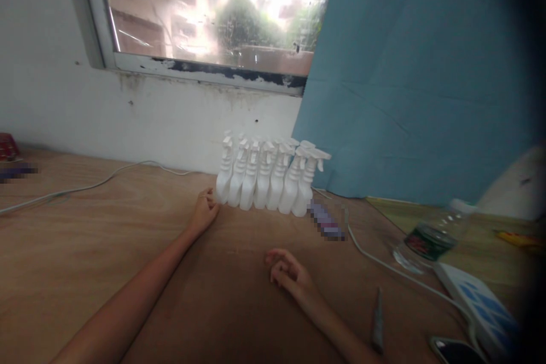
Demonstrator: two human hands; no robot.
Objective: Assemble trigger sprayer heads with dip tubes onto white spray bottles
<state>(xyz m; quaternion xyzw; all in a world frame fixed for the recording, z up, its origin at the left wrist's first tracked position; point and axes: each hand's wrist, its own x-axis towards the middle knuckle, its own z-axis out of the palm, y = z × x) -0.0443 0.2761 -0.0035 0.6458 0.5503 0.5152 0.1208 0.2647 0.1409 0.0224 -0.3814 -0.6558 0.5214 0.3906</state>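
Note:
Several white spray bottles (263,185) stand upright and close together on the wooden table, in front of the wall. My left hand (205,209) rests beside the leftmost bottle (224,179), its fingers partly bent against or very near the base; it is not wrapped round it. Nearer to me, my right hand (292,274) is just over the table, its fingers loosely curled and apart with nothing in them. Between the right hand and the table's right side lies a dark, slim pen-like object (378,321).
A clear plastic bottle (430,239) leans at the right, near a white and blue box (478,301) and a phone (456,350). White cables (384,264) run across the table (106,239). Behind hangs a blue cloth (405,96) beside the window (213,17).

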